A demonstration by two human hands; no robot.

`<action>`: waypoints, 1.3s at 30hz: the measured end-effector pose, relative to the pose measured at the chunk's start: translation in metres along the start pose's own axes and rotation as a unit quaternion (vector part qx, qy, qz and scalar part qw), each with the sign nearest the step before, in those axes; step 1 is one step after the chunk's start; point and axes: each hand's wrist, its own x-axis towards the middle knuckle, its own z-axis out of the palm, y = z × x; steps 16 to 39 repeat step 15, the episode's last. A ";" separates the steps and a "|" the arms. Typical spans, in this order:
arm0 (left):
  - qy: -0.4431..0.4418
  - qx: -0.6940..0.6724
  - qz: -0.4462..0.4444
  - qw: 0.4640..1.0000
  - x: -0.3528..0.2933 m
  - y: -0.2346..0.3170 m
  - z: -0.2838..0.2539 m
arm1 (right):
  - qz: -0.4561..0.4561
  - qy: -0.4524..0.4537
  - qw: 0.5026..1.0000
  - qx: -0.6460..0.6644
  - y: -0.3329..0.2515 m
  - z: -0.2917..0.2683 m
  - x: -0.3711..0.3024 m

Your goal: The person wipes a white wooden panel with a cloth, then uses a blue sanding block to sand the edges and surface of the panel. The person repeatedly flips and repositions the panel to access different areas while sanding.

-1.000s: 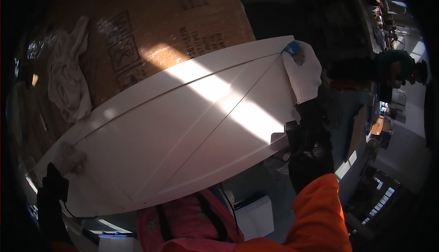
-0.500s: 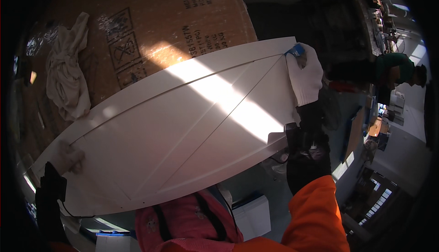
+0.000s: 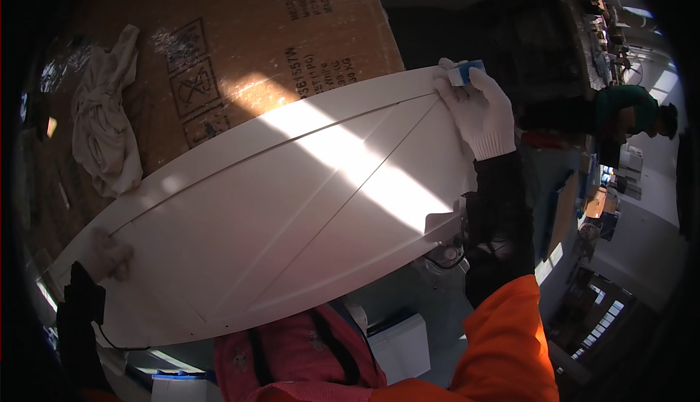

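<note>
A large white panel (image 3: 292,205) with a curved outline, grooved lines and a raised border lies across the view in front of me. At its upper right corner my right hand (image 3: 481,110), in a white knitted glove, grips a small blue-and-white block (image 3: 467,73). The gloved fingers lie over the panel's far edge there, with the block just at that edge. My left hand (image 3: 109,254) rests on the panel's left end, dim in shadow, its fingers apart and nothing visible in them.
Under and beyond the panel is a large brown cardboard carton (image 3: 240,37). A crumpled pale cloth (image 3: 108,117) lies on it at left. White boxes (image 3: 401,347) stand below the near edge. A person in green (image 3: 633,110) is farther off at right.
My right hand has turned and shifted slightly left and up, so the block now shows more at the panel's far corner. The left hand stays in place.
</note>
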 end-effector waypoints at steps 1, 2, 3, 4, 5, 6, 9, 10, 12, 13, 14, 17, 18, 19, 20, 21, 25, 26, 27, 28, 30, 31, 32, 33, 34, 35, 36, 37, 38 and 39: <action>0.000 0.001 0.001 1.000 0.000 0.001 0.000 | 0.058 -0.008 0.997 0.043 -0.001 0.001 0.006; -0.009 0.002 0.013 1.000 0.000 0.002 -0.001 | 0.040 0.015 0.998 0.052 -0.011 -0.007 0.017; -0.023 0.000 0.031 0.999 0.005 0.004 0.002 | -0.010 0.005 0.999 0.042 -0.025 -0.037 0.037; -0.024 0.000 0.033 0.999 0.008 0.004 0.003 | -0.048 0.045 0.998 -0.004 -0.037 -0.059 0.051; -0.028 0.012 0.038 0.999 0.011 0.004 0.003 | -0.086 0.085 0.991 -0.051 -0.046 -0.082 0.062; -0.026 0.022 0.032 0.999 0.010 -0.001 0.002 | -0.080 0.078 0.993 -0.048 -0.040 -0.069 0.061; -0.020 0.028 0.028 0.999 0.007 0.000 0.001 | -0.054 -0.045 0.993 0.096 -0.029 -0.030 0.030; -0.019 0.028 0.021 0.999 0.005 -0.001 0.001 | 0.007 -0.039 0.995 0.096 -0.015 -0.012 0.020; -0.013 0.023 0.019 0.999 0.003 -0.003 -0.001 | 0.041 -0.034 0.997 0.054 0.002 0.001 0.018; -0.012 0.021 0.021 0.999 0.004 -0.002 -0.002 | 0.040 -0.035 0.997 0.053 0.000 -0.004 0.024; -0.022 0.037 0.043 0.998 0.006 -0.003 -0.003 | -0.005 -0.004 0.999 0.040 -0.008 -0.015 0.035; -0.031 0.054 0.064 0.996 0.008 -0.005 -0.005 | -0.049 0.026 0.998 0.030 -0.020 -0.032 0.050; -0.031 0.054 0.064 0.996 0.008 -0.005 -0.005 | -0.049 0.026 0.998 0.030 -0.020 -0.032 0.050; -0.031 0.054 0.064 0.996 0.008 -0.005 -0.005 | -0.049 0.026 0.998 0.030 -0.020 -0.032 0.050; -0.031 0.054 0.064 0.996 0.008 -0.005 -0.005 | -0.049 0.026 0.998 0.030 -0.020 -0.032 0.050; -0.031 0.054 0.064 0.996 0.008 -0.005 -0.005 | -0.049 0.026 0.998 0.030 -0.020 -0.032 0.050; -0.031 0.054 0.064 0.996 0.008 -0.005 -0.005 | -0.049 0.026 0.998 0.030 -0.020 -0.032 0.050; -0.031 0.054 0.064 0.996 0.008 -0.005 -0.005 | -0.049 0.026 0.998 0.030 -0.020 -0.032 0.050; -0.031 0.054 0.064 0.996 0.008 -0.005 -0.005 | -0.049 0.026 0.998 0.030 -0.020 -0.032 0.050; -0.031 0.054 0.064 0.996 0.008 -0.005 -0.005 | -0.049 0.026 0.998 0.030 -0.020 -0.032 0.050; -0.031 0.054 0.064 0.996 0.008 -0.005 -0.005 | -0.049 0.026 0.998 0.030 -0.020 -0.032 0.050; -0.031 0.054 0.064 0.996 0.008 -0.005 -0.005 | -0.049 0.026 0.998 0.030 -0.020 -0.032 0.050; -0.031 0.054 0.064 0.996 0.008 -0.005 -0.005 | -0.049 0.026 0.998 0.030 -0.020 -0.032 0.050; -0.031 0.054 0.064 0.996 0.008 -0.005 -0.005 | -0.049 0.026 0.998 0.030 -0.020 -0.032 0.050; -0.031 0.054 0.064 0.996 0.008 -0.005 -0.005 | -0.049 0.026 0.998 0.030 -0.020 -0.032 0.050; -0.031 0.054 0.064 0.996 0.008 -0.005 -0.005 | -0.049 0.026 0.998 0.030 -0.020 -0.032 0.050; -0.031 0.054 0.064 0.996 0.008 -0.005 -0.005 | -0.049 0.026 0.998 0.030 -0.020 -0.032 0.050; -0.031 0.054 0.064 0.996 0.008 -0.005 -0.005 | -0.049 0.026 0.998 0.030 -0.020 -0.032 0.050; -0.031 0.054 0.064 0.996 0.008 -0.005 -0.005 | -0.049 0.026 0.998 0.030 -0.020 -0.032 0.050; -0.031 0.054 0.064 0.996 0.008 -0.005 -0.005 | -0.049 0.026 0.998 0.030 -0.020 -0.032 0.050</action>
